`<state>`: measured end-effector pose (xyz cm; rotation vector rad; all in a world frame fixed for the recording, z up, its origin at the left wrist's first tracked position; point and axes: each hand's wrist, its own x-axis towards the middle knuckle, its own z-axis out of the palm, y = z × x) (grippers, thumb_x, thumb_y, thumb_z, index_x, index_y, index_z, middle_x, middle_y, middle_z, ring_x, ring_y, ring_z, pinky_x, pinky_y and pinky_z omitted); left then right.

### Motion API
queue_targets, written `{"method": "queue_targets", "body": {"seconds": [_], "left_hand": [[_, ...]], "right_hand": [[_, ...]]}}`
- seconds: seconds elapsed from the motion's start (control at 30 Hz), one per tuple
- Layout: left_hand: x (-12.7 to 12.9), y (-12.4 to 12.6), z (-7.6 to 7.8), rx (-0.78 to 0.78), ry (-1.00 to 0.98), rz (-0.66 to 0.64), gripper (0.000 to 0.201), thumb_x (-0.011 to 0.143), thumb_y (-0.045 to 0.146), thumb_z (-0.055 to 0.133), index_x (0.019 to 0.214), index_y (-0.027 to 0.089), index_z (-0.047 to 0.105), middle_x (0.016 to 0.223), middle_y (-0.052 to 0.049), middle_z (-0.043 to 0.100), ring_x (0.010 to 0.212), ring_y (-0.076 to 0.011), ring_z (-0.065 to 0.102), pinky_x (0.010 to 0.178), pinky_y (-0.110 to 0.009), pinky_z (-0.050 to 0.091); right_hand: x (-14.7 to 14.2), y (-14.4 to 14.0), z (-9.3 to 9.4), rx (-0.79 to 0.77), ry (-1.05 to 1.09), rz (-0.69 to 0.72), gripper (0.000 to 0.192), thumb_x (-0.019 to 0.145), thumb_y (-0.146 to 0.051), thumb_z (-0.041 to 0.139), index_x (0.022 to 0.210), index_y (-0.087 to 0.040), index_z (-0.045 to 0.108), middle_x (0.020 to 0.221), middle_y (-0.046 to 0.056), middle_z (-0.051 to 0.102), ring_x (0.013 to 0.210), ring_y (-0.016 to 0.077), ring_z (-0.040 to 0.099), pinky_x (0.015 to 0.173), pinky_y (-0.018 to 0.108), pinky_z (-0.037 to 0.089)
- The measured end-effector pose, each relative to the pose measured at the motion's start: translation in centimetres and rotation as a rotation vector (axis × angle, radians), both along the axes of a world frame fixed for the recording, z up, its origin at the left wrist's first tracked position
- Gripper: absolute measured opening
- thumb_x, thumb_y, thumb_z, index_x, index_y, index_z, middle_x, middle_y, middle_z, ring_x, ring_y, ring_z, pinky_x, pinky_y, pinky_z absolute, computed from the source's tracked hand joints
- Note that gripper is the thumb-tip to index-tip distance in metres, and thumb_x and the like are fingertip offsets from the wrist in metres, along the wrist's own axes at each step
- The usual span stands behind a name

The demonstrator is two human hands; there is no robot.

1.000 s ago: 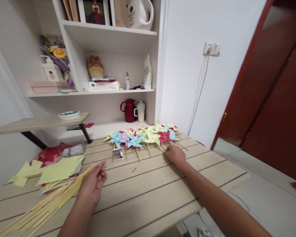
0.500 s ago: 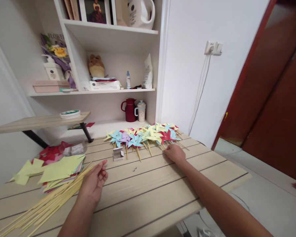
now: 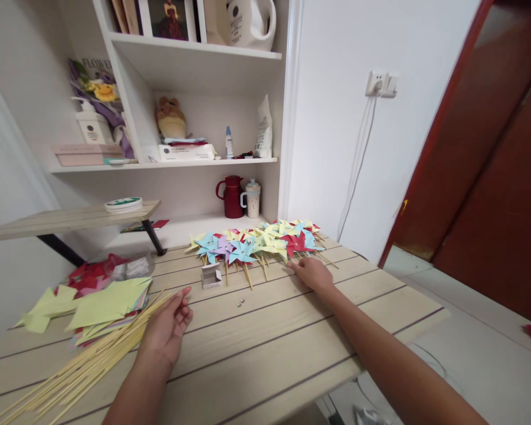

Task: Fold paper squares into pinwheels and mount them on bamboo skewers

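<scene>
Hands, two, bare: our left hand [image 3: 164, 330] lay left of and nearer us than the small open box [image 3: 212, 282], against the end of a bundle of thin sticks [image 3: 101, 348], its fingers loosely curled with nothing seen in them; our right hand [image 3: 313, 274] stood to the right of the box, fingers bent together at the stick ends of the pinwheels [image 3: 269, 243], though we could not tell whether they pinched one. Pinwheels, many, of yellow, blue, red and purple paper: laid in an overlapping spread beyond the box and to its right. Lately changed: compared with a half second earlier, our right fingertips sat slightly closer to the paper heads, and one pinwheel stick [image 3: 264, 273] pointed more nearly straight toward us; we judged this a minor adjustment of the spread. Studs [image 3: 242, 301], two, small: nearer us than the box, to its right. Paper sheets [image 3: 108, 304], one pile, yellow uppermost: left of the box. Lettering, all on the shelves [image 3: 194, 47] beyond the box: "FLOWE" and perhaps an R, at a bouquet [image 3: 104, 92]; dark round marks on a pump bottle [image 3: 94, 127], a white carton [image 3: 186, 152] and a white jug [image 3: 251, 23], their print too small for us to read; print on a white bag [image 3: 264, 130], likewise illegible.
</scene>
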<state>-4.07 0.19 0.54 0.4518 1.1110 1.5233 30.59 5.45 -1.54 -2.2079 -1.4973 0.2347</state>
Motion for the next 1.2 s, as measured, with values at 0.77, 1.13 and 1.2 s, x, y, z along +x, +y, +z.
{"method": "queue_targets", "body": {"seconds": [0.77,1.13,1.2], "left_hand": [[0.07,-0.05,0.16,-0.006,-0.021,-0.001,0.017,0.089,0.004,0.054,0.089,0.008,0.070,0.061,0.001,0.055,0.046,-0.0042,0.050,0.047,-0.015,0.050],[0.25,-0.04,0.36,-0.007,-0.009,-0.010,0.017,0.089,0.004,0.053,0.089,0.008,0.070,0.060,0.001,0.055,0.046,-0.0040,0.049,0.048,-0.014,0.050],[0.29,-0.05,0.44,-0.013,-0.009,-0.005,0.017,0.089,0.004,0.053,0.088,0.008,0.070,0.059,0.001,0.055,0.046,-0.0041,0.049,0.047,-0.014,0.049]], "right_hand": [[-0.09,0.55,-0.32,0.060,-0.064,-0.030,0.025,0.081,-0.046,0.064,0.077,-0.022,0.069,0.090,0.006,0.074,0.084,0.0240,0.068,0.056,0.027,0.032],[-0.42,0.59,-0.47,0.035,-0.048,0.032,0.026,0.078,-0.048,0.067,0.076,-0.022,0.070,0.088,0.004,0.073,0.083,0.0218,0.066,0.057,0.026,0.033],[-0.46,0.57,-0.42,0.035,-0.046,0.028,0.026,0.078,-0.048,0.067,0.076,-0.022,0.070,0.088,0.005,0.073,0.083,0.0221,0.066,0.057,0.026,0.033]]}}
